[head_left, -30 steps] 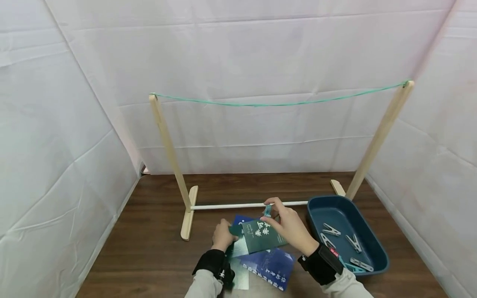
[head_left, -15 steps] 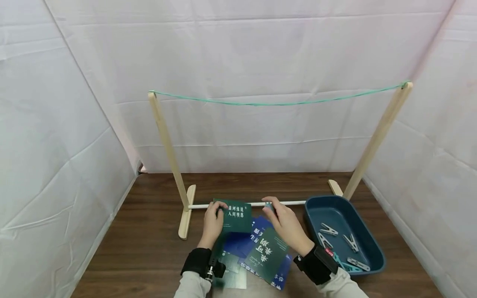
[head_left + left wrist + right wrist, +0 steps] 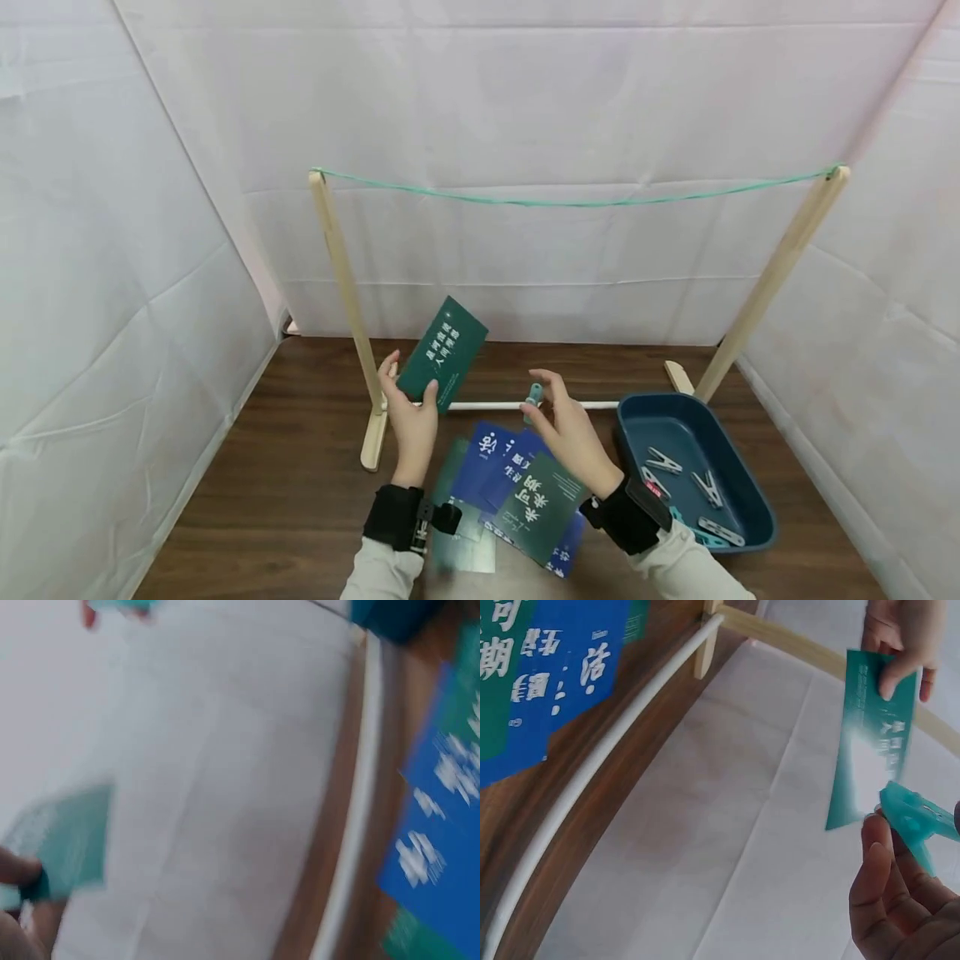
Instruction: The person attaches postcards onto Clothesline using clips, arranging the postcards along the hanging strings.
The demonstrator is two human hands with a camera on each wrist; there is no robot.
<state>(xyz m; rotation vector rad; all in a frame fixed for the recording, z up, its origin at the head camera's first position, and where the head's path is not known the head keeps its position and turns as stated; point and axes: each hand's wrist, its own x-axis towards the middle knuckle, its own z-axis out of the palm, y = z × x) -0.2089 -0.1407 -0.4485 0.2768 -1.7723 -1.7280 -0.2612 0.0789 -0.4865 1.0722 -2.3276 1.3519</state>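
A dark green card (image 3: pixel 450 350) with white lettering is pinched at its lower edge by my left hand (image 3: pixel 412 425), raised tilted in front of the stand's left post. My right hand (image 3: pixel 573 437) pinches a teal clothespin (image 3: pixel 533 395) between thumb and fingers, above the loose cards. In the right wrist view the clothespin (image 3: pixel 911 817) shows close up, with the green card (image 3: pixel 870 735) beyond it. On the table lie overlapping cards: a blue card (image 3: pixel 480 467), another green card (image 3: pixel 536 508) and pale green ones (image 3: pixel 472 542). The left wrist view is blurred.
A wooden stand has a left post (image 3: pixel 341 275), a right post (image 3: pixel 780 275) and a green string (image 3: pixel 525 202) between their tops. Its white crossbar (image 3: pixel 487 406) runs low, behind the cards. A blue basin (image 3: pixel 693 417) with several clothespins (image 3: pixel 707 487) stands at the right.
My left hand has lifted the green card from the pile, up and to the left, tilting it. My right hand stays nearly in place with the clothespin.
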